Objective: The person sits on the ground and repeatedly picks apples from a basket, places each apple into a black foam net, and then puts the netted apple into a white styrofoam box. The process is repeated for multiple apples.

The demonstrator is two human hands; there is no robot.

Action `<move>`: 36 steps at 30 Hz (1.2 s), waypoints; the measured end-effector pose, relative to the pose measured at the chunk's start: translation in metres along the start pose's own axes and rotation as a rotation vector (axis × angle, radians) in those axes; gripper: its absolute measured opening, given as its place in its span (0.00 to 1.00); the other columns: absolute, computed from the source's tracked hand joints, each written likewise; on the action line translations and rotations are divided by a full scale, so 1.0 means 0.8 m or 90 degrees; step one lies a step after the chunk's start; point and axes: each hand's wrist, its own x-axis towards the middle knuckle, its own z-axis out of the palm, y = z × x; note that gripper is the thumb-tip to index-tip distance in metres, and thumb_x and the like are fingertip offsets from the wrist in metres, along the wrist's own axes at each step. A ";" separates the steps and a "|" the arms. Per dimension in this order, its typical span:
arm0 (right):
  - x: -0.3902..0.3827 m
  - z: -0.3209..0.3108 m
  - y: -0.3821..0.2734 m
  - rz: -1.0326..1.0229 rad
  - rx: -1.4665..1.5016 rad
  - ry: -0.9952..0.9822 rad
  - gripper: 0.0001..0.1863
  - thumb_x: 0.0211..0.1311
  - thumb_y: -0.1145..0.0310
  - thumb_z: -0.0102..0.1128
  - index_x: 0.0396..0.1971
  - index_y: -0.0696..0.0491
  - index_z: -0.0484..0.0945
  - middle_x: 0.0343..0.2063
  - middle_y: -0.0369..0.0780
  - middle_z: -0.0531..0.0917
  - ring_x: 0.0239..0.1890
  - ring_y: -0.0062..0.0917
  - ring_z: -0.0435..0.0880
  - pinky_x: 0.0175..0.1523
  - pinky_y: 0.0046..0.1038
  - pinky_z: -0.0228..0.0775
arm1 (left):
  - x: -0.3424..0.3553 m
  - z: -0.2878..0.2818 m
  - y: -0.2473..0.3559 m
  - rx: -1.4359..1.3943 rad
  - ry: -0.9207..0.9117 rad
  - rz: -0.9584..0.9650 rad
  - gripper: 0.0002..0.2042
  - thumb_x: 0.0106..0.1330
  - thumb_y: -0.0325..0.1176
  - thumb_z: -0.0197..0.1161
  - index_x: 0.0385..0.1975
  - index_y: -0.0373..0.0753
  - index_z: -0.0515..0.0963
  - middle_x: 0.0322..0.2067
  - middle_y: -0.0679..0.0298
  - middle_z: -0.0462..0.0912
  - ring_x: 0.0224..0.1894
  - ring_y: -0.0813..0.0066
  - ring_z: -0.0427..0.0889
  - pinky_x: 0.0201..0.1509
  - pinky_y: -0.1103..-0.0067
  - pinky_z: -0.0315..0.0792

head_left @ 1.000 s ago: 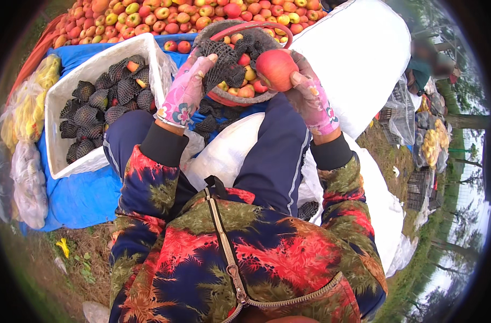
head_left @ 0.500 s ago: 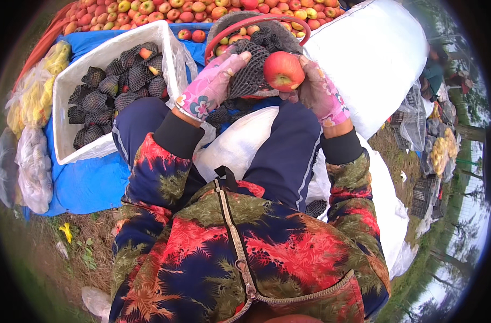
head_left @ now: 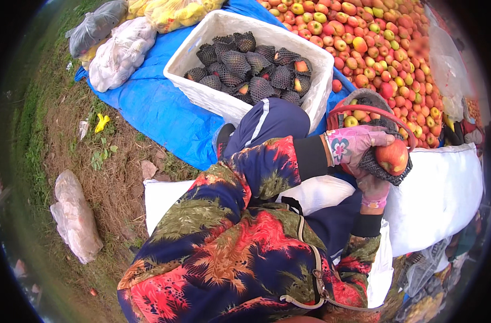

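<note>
A red apple (head_left: 392, 157) sits partly inside a dark grey foam net sleeve (head_left: 370, 160), its upper side bare. My left hand (head_left: 356, 144), in a pink flowered glove, is closed round the net and apple, with the thumb against the fruit's top edge. From below, my right hand (head_left: 374, 189), in a matching glove, closes on the net's underside; its fingertips are mostly hidden. Just beyond my hands stands a basket with a red handle (head_left: 373, 109), holding a few apples and more dark nets.
A white crate (head_left: 251, 20) full of netted apples stands left on a blue tarp (head_left: 148, 126). A large apple heap (head_left: 385, 54) lies beyond. A stuffed white sack (head_left: 434, 196) is at the right. Plastic bags (head_left: 121, 54) of foam nets lie far left.
The apple has gone from my right hand into the net that my left hand holds. My right hand has moved below the net. The view has swung left.
</note>
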 end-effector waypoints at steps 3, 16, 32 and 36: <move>0.000 0.033 -0.011 -0.005 0.016 -0.071 0.22 0.65 0.63 0.46 0.54 0.58 0.62 0.48 0.42 0.73 0.50 0.27 0.75 0.53 0.27 0.69 | -0.013 0.016 0.020 0.032 -0.014 0.060 0.23 0.63 0.35 0.58 0.55 0.34 0.63 0.51 0.54 0.71 0.52 0.64 0.74 0.55 0.68 0.71; 0.078 0.237 -0.009 -0.723 -0.751 0.084 0.15 0.49 0.77 0.56 0.40 0.54 0.73 0.26 0.39 0.74 0.29 0.31 0.77 0.33 0.25 0.69 | -0.105 0.014 0.184 1.036 0.397 0.380 0.18 0.55 0.30 0.64 0.46 0.36 0.71 0.39 0.59 0.78 0.42 0.75 0.76 0.48 0.80 0.70; 0.146 -0.151 0.135 0.350 -1.065 -0.198 0.21 0.54 0.62 0.51 0.49 0.49 0.74 0.46 0.46 0.78 0.48 0.38 0.78 0.51 0.36 0.70 | -0.315 -0.257 0.413 1.682 0.810 -0.287 0.17 0.53 0.36 0.58 0.41 0.35 0.74 0.40 0.47 0.78 0.47 0.52 0.75 0.50 0.67 0.69; 0.195 -0.182 0.210 0.353 -1.037 0.061 0.25 0.57 0.58 0.49 0.56 0.46 0.66 0.49 0.44 0.77 0.52 0.36 0.76 0.53 0.36 0.68 | -0.229 -0.185 0.384 1.659 0.728 -0.182 0.21 0.54 0.36 0.57 0.46 0.32 0.73 0.43 0.45 0.77 0.47 0.53 0.76 0.51 0.70 0.69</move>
